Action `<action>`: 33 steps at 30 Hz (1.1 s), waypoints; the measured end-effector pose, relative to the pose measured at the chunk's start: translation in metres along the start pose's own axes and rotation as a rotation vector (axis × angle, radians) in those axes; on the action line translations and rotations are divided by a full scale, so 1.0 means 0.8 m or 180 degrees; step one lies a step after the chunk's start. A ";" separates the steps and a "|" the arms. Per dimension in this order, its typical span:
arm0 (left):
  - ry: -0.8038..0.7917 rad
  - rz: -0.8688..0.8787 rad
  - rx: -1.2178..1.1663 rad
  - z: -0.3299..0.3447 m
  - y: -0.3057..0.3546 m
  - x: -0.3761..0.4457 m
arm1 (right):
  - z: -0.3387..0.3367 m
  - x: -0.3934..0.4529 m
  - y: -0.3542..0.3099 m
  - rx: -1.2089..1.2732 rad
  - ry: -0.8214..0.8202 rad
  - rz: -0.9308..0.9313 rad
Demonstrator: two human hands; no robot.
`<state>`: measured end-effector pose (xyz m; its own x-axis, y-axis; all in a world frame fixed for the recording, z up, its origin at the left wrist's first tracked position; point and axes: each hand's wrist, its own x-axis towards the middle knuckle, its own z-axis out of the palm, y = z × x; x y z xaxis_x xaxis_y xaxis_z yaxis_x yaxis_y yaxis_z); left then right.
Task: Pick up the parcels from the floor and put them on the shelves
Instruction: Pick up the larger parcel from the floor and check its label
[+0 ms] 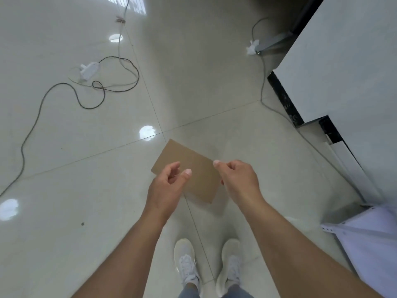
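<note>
A flat brown cardboard parcel (189,166) lies on the pale tiled floor just ahead of my feet. My left hand (166,187) hovers over its near left corner with fingers curled apart and nothing in them. My right hand (237,179) hovers over the parcel's right edge, fingers loosely curled and thumb forward, holding nothing. Both hands cover part of the parcel's near side. A white shelf corner (365,235) with a perforated upright shows at the lower right.
A dark cable (64,89) loops across the floor at the left, beside a white power strip (89,70). A second cable (262,82) runs along the right near a white wall panel (343,67) with a black base. My white shoes (185,263) stand below.
</note>
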<state>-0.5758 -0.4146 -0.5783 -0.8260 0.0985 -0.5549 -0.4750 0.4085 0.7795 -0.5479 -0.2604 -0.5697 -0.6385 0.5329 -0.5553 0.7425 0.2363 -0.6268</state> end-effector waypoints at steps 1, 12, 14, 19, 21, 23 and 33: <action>-0.0018 -0.0042 0.0011 0.002 -0.011 0.016 | 0.012 0.014 0.005 -0.0049 0.0003 0.0036; -0.0035 -0.0410 0.0491 0.030 -0.164 0.182 | 0.146 0.169 0.115 -0.0364 -0.0165 0.0410; -0.0024 -0.0384 0.0673 0.036 -0.192 0.215 | 0.166 0.195 0.137 -0.0399 -0.0150 0.0445; 0.0151 -0.0252 0.1027 0.044 -0.239 0.286 | 0.202 0.258 0.192 -0.0524 0.0025 0.0638; 0.0205 -0.0117 0.1161 0.049 -0.250 0.310 | 0.212 0.279 0.211 -0.0535 0.0149 0.0800; 0.0216 -0.0046 0.1340 0.053 -0.262 0.333 | 0.219 0.292 0.224 -0.0510 0.0216 0.0991; 0.0242 -0.0651 0.1555 0.066 -0.300 0.382 | 0.244 0.305 0.267 -0.0341 0.0062 0.1206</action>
<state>-0.6983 -0.4347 -0.9503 -0.7598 -0.0861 -0.6444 -0.4469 0.7891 0.4215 -0.5847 -0.2389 -0.9458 -0.3118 0.6137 -0.7254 0.9424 0.1027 -0.3182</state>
